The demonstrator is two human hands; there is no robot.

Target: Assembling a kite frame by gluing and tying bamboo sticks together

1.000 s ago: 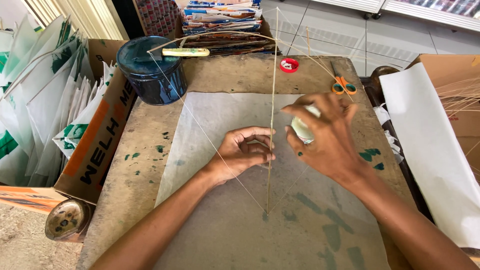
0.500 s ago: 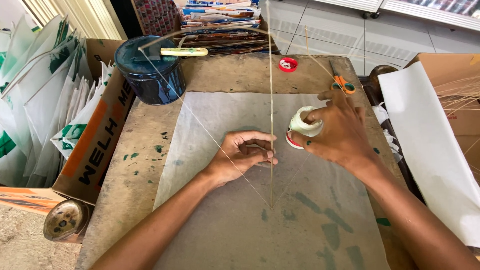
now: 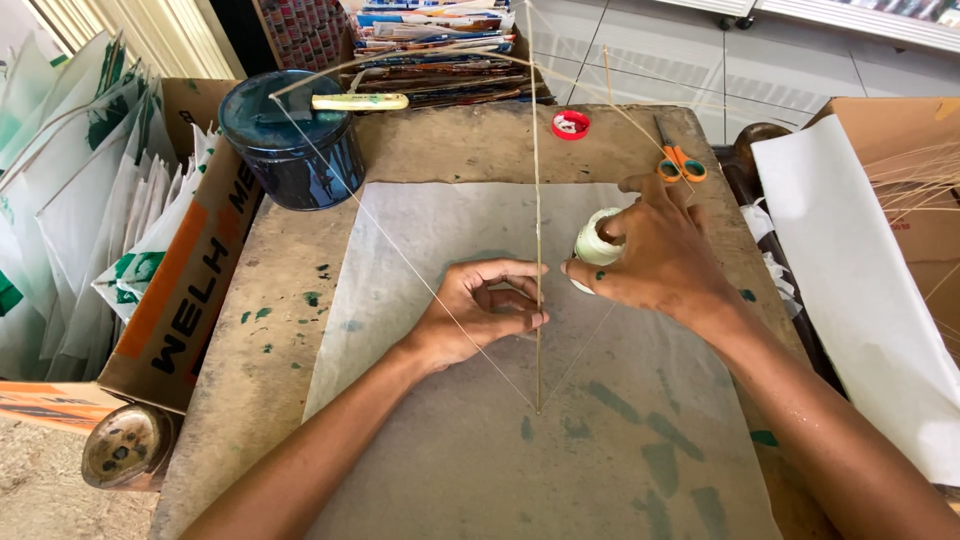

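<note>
Far left: white and green paper sheets [image 3: 80, 190] standing packed in a cardboard box [image 3: 185, 290], cut off by the frame edge. Below the box, a round metal tin [image 3: 125, 455], contents hard to make out. On the worn table [image 3: 250, 350], a dark blue pot [image 3: 290, 135] with a pale-handled tool [image 3: 358, 101] lying across its rim, working end hidden. Behind, a stack of printed papers [image 3: 440, 50], partly out of view.

Centre: a sheet of thin grey paper [image 3: 480, 440] spread flat, stained green lower right. On it, a thin upright stick [image 3: 536, 220], top cut off, bottom end resting on the paper. Fine threads slanting from near the pot and from the right down to the stick's foot; faint, hard to trace. Left hand [image 3: 480, 315] curled on the paper, fingertips pinched against the stick at mid-height. Just right of the stick, right hand [image 3: 655, 250] wrapped around a roll of white thread [image 3: 597, 240], mostly hidden by the fingers.

Further back: a small red cap [image 3: 571, 124], orange-handled scissors [image 3: 680, 160] near the table edge. Far right: a large white paper sheet [image 3: 860, 290] draped over a box, with thin sticks [image 3: 915, 180] fanned beyond, cut off.
</note>
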